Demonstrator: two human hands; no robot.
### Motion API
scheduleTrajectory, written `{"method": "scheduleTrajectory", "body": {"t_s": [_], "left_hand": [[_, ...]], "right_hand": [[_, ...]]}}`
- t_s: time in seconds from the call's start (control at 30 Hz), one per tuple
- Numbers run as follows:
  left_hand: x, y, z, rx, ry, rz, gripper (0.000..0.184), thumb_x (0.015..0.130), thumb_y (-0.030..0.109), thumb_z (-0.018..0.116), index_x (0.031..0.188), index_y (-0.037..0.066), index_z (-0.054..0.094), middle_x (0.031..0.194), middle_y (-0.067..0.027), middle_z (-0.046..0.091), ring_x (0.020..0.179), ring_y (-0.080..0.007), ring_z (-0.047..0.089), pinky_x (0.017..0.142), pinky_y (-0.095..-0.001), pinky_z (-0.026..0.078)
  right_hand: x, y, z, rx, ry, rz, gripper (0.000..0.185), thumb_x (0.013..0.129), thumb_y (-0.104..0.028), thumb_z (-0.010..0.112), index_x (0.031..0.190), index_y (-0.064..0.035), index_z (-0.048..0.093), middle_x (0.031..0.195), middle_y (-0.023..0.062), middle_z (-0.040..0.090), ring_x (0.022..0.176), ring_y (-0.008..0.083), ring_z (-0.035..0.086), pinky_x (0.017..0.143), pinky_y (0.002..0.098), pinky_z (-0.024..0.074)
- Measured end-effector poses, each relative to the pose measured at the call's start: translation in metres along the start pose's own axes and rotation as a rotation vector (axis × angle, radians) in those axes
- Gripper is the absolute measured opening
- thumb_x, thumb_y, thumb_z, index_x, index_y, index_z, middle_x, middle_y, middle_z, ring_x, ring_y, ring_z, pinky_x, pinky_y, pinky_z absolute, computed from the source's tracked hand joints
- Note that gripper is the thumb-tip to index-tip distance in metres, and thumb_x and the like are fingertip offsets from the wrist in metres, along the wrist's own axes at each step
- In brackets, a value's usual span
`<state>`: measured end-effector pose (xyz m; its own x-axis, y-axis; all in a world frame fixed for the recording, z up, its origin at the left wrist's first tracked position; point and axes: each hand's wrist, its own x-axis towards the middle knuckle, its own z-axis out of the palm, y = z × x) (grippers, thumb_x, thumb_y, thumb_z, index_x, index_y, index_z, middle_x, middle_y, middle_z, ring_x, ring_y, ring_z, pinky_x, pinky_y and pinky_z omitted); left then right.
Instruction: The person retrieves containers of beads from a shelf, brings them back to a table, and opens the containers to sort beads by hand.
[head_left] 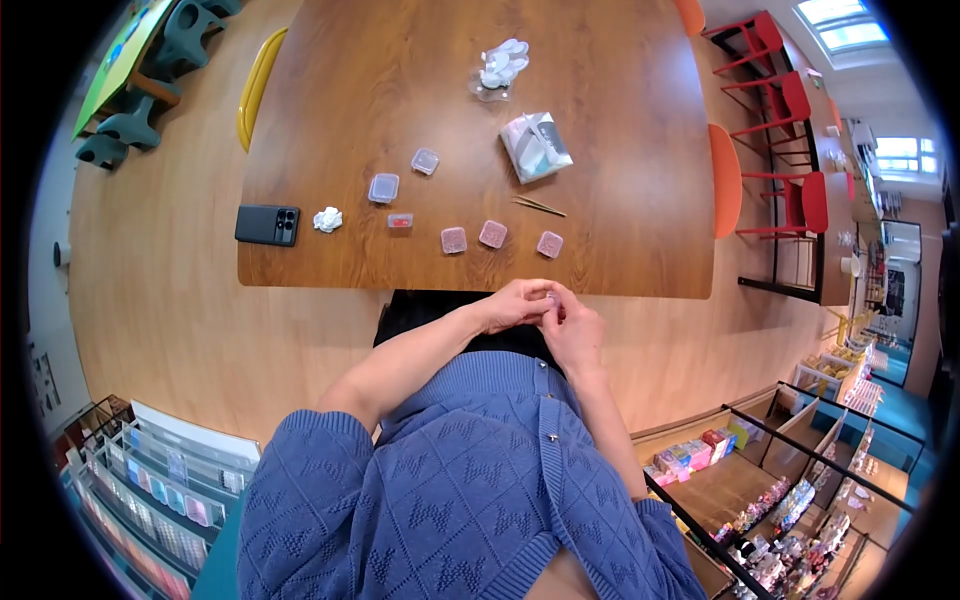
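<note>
My left hand point(512, 304) and my right hand point(575, 332) meet just off the near edge of the wooden table point(620, 265), in front of my body. The fingers of both are pinched together around something tiny, which is mostly covered and too small to name. Closest to them on the table lie three small square boxes: a left pink box point(453, 240), a middle pink box point(492, 234) and a right pink box point(549, 245). Behind these rests a pair of slim gold tweezers point(538, 206).
Left on the table are a black phone point(267, 225), crumpled tissue point(327, 219), a small red-marked box point(400, 221) and two clear boxes point(383, 188). Farther back lie a tissue pack point(537, 148) and a white object point(503, 64). Orange chairs point(726, 180) flank the right edge.
</note>
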<state>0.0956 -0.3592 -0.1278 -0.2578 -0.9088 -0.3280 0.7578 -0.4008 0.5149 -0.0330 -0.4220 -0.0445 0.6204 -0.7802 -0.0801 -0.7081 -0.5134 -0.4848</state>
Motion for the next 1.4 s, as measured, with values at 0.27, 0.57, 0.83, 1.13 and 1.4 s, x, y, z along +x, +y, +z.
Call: {"method": "scheduleTrajectory", "body": {"t_s": [0.27, 0.57, 0.83, 1.13, 1.4], "left_hand": [[-0.004, -0.008, -0.004, 0.137, -0.046, -0.026, 0.037, 0.100, 0.017, 0.052, 0.135, 0.006, 0.047, 0.125, -0.0032, 0.056, 0.115, -0.0109, 0.054, 0.094, -0.0253, 0.048], [-0.003, 0.019, 0.000, -0.345, -0.224, 0.020, 0.048, 0.100, 0.024, 0.050, 0.143, 0.005, 0.038, 0.136, -0.0089, 0.049, 0.129, -0.0208, 0.046, 0.111, -0.0386, 0.037], [-0.005, 0.032, 0.013, -0.409, -0.253, 0.089, 0.046, 0.102, 0.028, 0.043, 0.141, 0.004, 0.040, 0.135, -0.0099, 0.051, 0.125, -0.0216, 0.049, 0.107, -0.0393, 0.039], [0.006, 0.031, 0.000, -0.552, -0.332, 0.103, 0.045, 0.101, 0.026, 0.039, 0.138, 0.001, 0.042, 0.131, -0.0163, 0.052, 0.111, -0.0260, 0.058, 0.098, -0.0387, 0.045], [0.007, 0.035, 0.005, -0.478, -0.181, 0.110, 0.046, 0.104, 0.028, 0.034, 0.140, 0.000, 0.038, 0.130, -0.0186, 0.052, 0.113, -0.0283, 0.059, 0.098, -0.0382, 0.048]], "right_hand": [[-0.013, -0.016, 0.005, -0.279, -0.132, -0.055, 0.024, 0.087, -0.016, 0.056, 0.108, -0.0043, 0.054, 0.074, 0.0153, 0.066, 0.066, 0.0339, 0.066, 0.058, 0.0456, 0.0515], [0.000, -0.017, -0.014, -0.100, 0.099, -0.160, 0.034, 0.084, -0.013, 0.067, 0.117, -0.0058, 0.061, 0.085, 0.0141, 0.067, 0.075, 0.0299, 0.067, 0.063, 0.0395, 0.0536], [0.006, -0.025, -0.028, 0.102, 0.151, -0.105, 0.031, 0.084, -0.011, 0.067, 0.114, -0.0044, 0.063, 0.089, 0.0129, 0.068, 0.080, 0.0277, 0.066, 0.073, 0.0369, 0.0540], [0.012, -0.014, -0.031, 0.616, 0.197, 0.124, 0.026, 0.096, -0.005, 0.053, 0.120, 0.0026, 0.059, 0.098, 0.0085, 0.069, 0.085, 0.0104, 0.066, 0.074, 0.0248, 0.0545], [0.015, 0.008, -0.014, 0.848, 0.203, 0.252, 0.024, 0.093, 0.001, 0.056, 0.117, 0.0054, 0.058, 0.099, 0.0096, 0.068, 0.083, 0.0112, 0.066, 0.075, 0.0246, 0.0546]]}}
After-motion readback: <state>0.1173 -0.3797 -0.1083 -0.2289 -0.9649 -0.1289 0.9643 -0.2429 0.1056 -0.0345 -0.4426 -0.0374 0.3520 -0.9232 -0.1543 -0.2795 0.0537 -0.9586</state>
